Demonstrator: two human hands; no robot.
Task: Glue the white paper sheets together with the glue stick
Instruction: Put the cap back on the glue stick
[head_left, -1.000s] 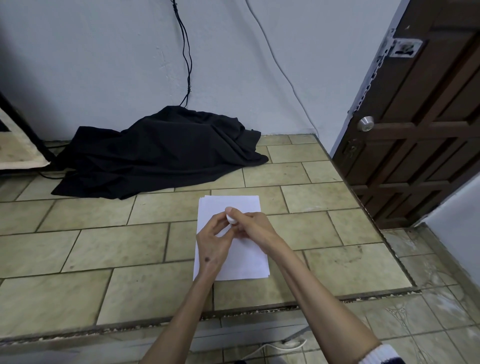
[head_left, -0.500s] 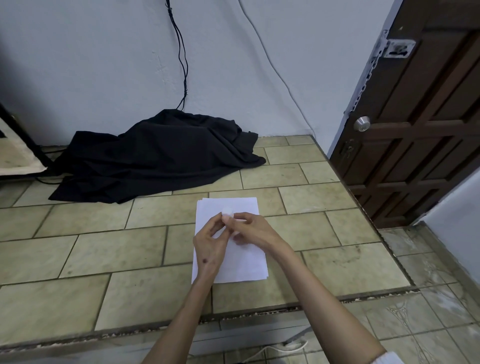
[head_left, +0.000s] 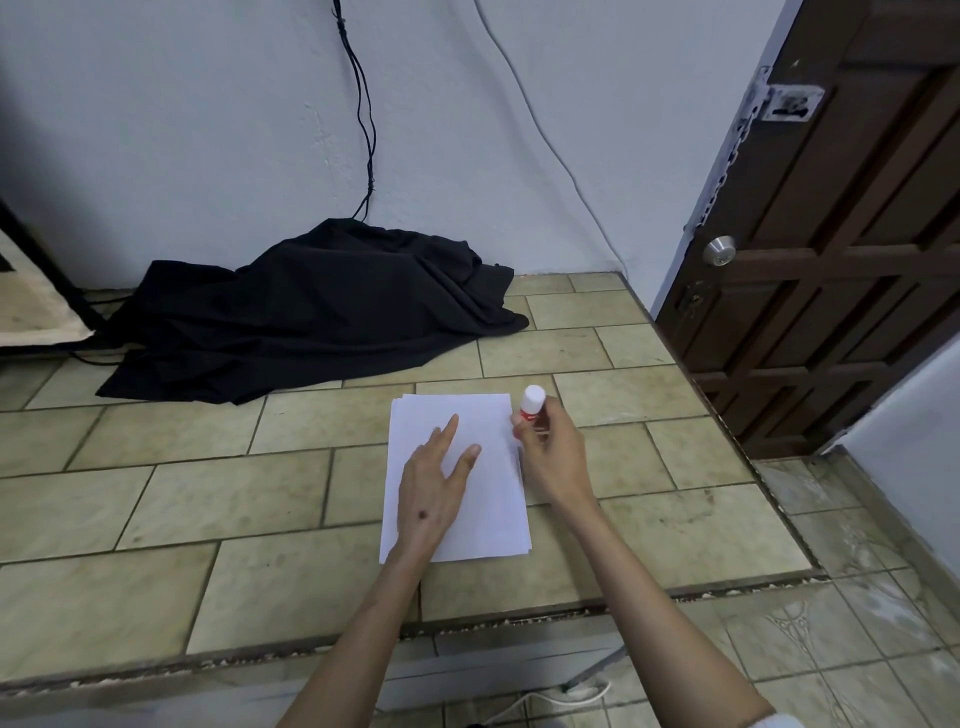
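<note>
A stack of white paper sheets (head_left: 491, 512) lies on the tiled platform in front of me. My left hand (head_left: 434, 480) rests flat on the sheets with fingers spread. My right hand (head_left: 553, 457) is at the stack's right edge and holds a glue stick (head_left: 532, 405) upright. The stick has a white cap and a red band, and its lower part is hidden in my fingers.
A black cloth (head_left: 311, 317) is heaped at the back against the wall, with cables (head_left: 363, 109) hanging above it. A dark wooden door (head_left: 841, 249) stands at the right. The platform's front edge (head_left: 467, 618) drops to a lower floor near me.
My hands were together over the sheets holding the glue stick. They have separated: the left hand went down flat on the paper, the right carried the stick to the right edge.
</note>
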